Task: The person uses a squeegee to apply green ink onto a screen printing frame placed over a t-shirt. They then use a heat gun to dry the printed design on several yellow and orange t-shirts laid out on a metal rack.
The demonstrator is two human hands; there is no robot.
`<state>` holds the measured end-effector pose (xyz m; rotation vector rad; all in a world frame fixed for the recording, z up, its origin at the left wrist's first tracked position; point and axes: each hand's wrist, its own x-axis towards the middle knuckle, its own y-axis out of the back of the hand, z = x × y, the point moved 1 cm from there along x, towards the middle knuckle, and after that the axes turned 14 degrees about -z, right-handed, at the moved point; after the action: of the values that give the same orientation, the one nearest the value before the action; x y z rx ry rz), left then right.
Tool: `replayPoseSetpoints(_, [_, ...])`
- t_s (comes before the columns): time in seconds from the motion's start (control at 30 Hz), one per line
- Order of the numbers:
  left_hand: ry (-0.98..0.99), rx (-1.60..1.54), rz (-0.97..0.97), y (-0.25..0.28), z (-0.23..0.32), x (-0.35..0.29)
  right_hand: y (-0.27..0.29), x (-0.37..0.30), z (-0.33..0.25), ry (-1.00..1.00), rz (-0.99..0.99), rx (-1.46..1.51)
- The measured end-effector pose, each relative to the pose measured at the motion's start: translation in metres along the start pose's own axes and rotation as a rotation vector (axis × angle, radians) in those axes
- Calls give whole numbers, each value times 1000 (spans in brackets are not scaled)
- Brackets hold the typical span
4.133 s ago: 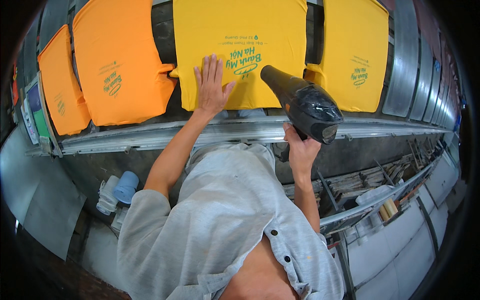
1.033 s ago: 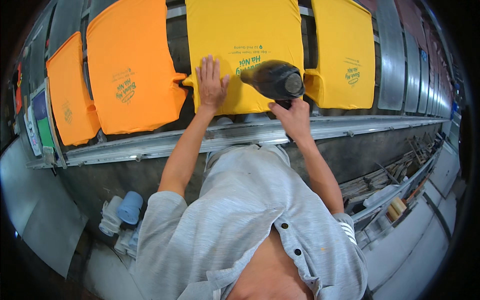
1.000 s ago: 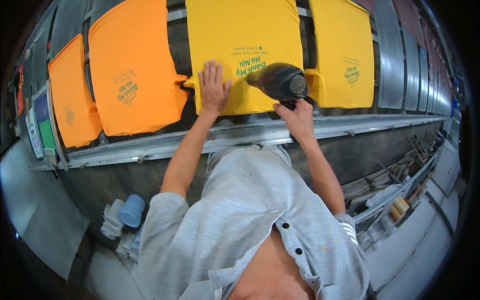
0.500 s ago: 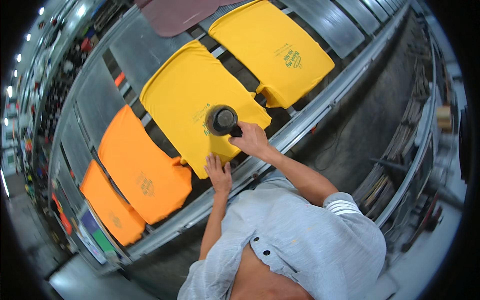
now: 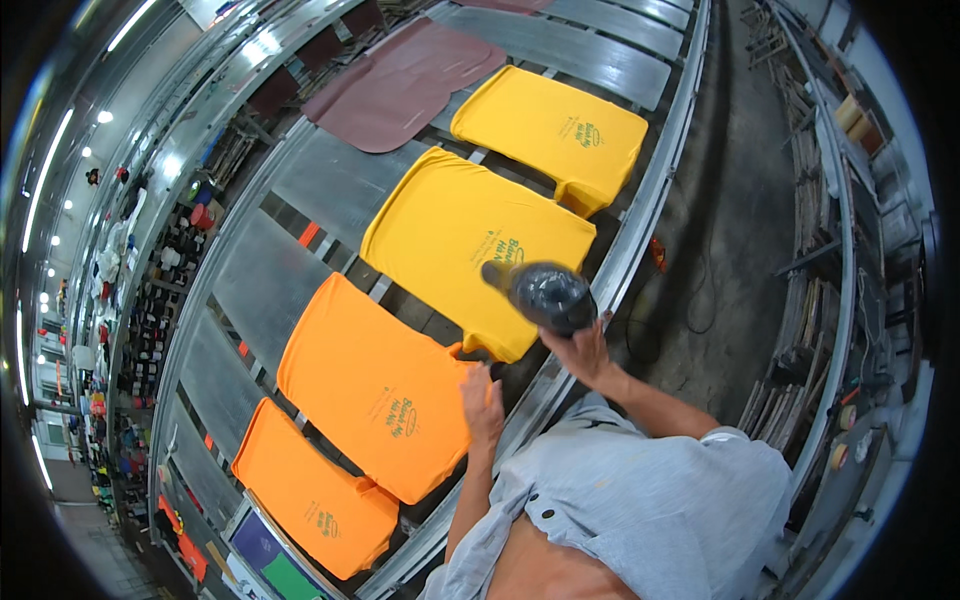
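Shirts (image 5: 430,230) number four, two yellow, two orange; right fingers (image 5: 562,347) grip one hair dryer (image 5: 555,297); left fingers (image 5: 478,388), blurred, seem outstretched

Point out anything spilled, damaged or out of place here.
A small orange-red object looks stray, down on the floor beside the metal rail as if dropped; its kind is unclear. No spill or tear shows on the yellow shirt under the hair dryer.

The right hand (image 5: 583,357) holds a black hair dryer (image 5: 556,297). Beyond its fingers lie 2 yellow cloths (image 5: 460,225); leftward of the left hand (image 5: 485,410), 2 orange cloths (image 5: 350,360).
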<state>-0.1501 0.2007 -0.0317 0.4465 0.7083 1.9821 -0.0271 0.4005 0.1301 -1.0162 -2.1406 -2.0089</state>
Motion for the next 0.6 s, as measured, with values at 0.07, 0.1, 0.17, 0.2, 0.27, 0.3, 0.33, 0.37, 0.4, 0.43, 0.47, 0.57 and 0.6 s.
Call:
replayPoseSetpoints(0.07, [147, 72, 133, 29, -40, -41, 12, -3, -43, -5, -14, 404])
replayPoseSetpoints(0.1, [223, 89, 199, 45, -59, -59, 10, -12, -66, -6, -91, 505])
replayPoseSetpoints(0.17, [371, 149, 256, 75, -92, -94, 6, -20, -107, -249, -261, 906])
replayPoseSetpoints(0.2, [438, 197, 259, 92, -109, -107, 12, -13, -131, -313, -293, 883])
replayPoseSetpoints(0.27, [509, 243, 239, 114, -133, -126, 5, -15, -162, -393, -464, 858])
replayPoseSetpoints(0.3, [515, 245, 215, 120, -139, -132, -7, -22, -170, -438, -567, 812])
replayPoseSetpoints(0.33, [519, 248, 192, 125, -145, -133, -13, -25, -175, -466, -635, 807])
replayPoseSetpoints(0.37, [512, 259, 169, 128, -152, -137, -18, -32, -182, -491, -716, 807])
replayPoseSetpoints(0.4, [504, 271, 147, 128, -159, -139, -24, -36, -187, -515, -797, 807])
replayPoseSetpoints(0.43, [496, 282, 124, 129, -166, -140, -29, -36, -191, -523, -762, 804])
replayPoseSetpoints(0.47, [477, 271, 90, 128, -168, -141, -37, -41, -196, -544, -742, 809])
replayPoseSetpoints(0.57, [442, 275, 102, 128, -172, -146, -44, -43, -217, -562, -734, 836])
replayPoseSetpoints(0.6, [454, 276, 93, 127, -169, -147, -48, -43, -221, -548, -738, 835])
